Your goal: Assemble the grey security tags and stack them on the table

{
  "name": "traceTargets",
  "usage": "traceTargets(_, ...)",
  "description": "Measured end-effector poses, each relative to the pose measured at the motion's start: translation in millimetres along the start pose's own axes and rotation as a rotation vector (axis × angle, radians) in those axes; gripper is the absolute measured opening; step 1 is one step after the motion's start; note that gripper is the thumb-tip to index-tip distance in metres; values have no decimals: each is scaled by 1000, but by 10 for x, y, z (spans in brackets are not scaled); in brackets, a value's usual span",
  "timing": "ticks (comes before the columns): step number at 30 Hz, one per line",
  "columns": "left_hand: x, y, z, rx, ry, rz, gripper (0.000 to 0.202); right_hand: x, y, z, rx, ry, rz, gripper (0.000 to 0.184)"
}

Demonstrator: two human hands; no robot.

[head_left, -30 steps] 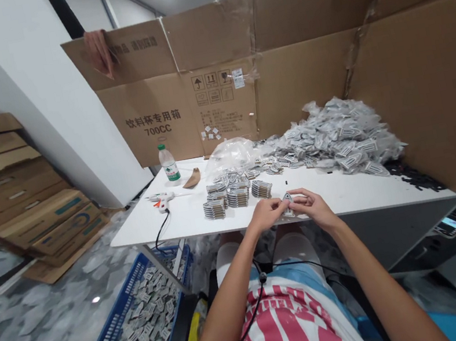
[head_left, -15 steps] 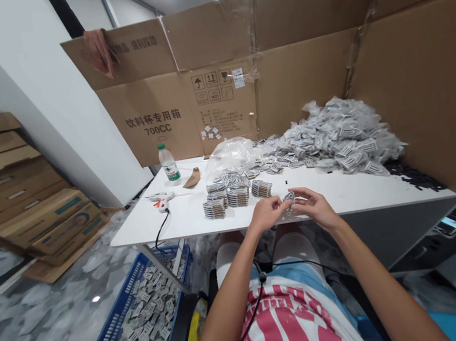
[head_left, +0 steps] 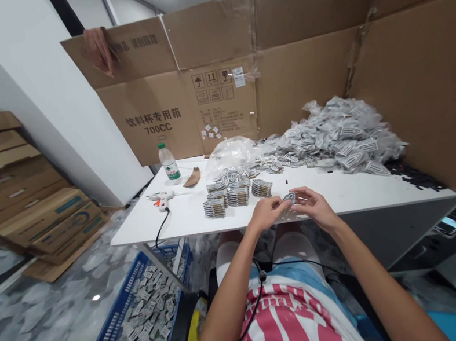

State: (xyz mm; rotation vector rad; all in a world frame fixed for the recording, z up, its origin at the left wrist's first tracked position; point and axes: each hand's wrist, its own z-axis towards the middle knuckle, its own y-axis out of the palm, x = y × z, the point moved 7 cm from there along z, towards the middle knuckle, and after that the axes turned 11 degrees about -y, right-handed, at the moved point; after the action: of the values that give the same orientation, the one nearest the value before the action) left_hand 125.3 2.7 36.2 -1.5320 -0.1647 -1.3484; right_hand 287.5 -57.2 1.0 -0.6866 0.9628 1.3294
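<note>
Just above the front edge of the white table [head_left: 355, 193], a small grey flat piece [head_left: 289, 197] with a rounded, pointed outline is pinched between my hands. The fingertips of my left hand [head_left: 267, 212] close on its left side. On the other side, my right hand [head_left: 314, 205] grips it with thumb and fingers, partly covering it. Left of my hands stand neat stacks of similar grey pieces [head_left: 238, 196], and a separate leaning stack [head_left: 261, 188] is nearest to my left hand. Fine details of the held piece are too small to make out.
Bagged grey pieces [head_left: 350, 140] form a heap at the back right, beside black strips [head_left: 421, 176]. At the left are a glue gun [head_left: 163, 198] and a bottle [head_left: 169, 163]. Cardboard [head_left: 302, 69] walls the table. A blue basket [head_left: 103, 339] of pieces stands on the floor.
The grey piece has tilted slightly between my fingers. Both hands stay in nearly the same place, and the things on the table have not moved.
</note>
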Motion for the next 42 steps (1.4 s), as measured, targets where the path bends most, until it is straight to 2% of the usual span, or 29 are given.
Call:
traceTargets(5, -28, 18, 9, -23, 5, -50, 60, 35, 15, -4, -43, 23, -43, 63)
traceTargets(18, 0, 9, -1, -33, 28, -93, 54, 15, 26, -2, -117, 1, -97, 61)
traceTargets(25, -5, 3, -5, -17, 30, -74, 50, 22, 49, -2, -89, 27, -40, 59)
traceTargets(35, -8, 39, 16, -74, 32, -139, 46, 25, 50, 3, -80, 12, -59, 57)
traceTargets(38, 13, 28, 8, -76, 55, -181, 42, -53, 114, -16, -128, -3, -101, 62)
traceTargets(42, 23, 22, 6, -89, 65, -204, 35, -173, 318, -56, -267, -28, -175, 77)
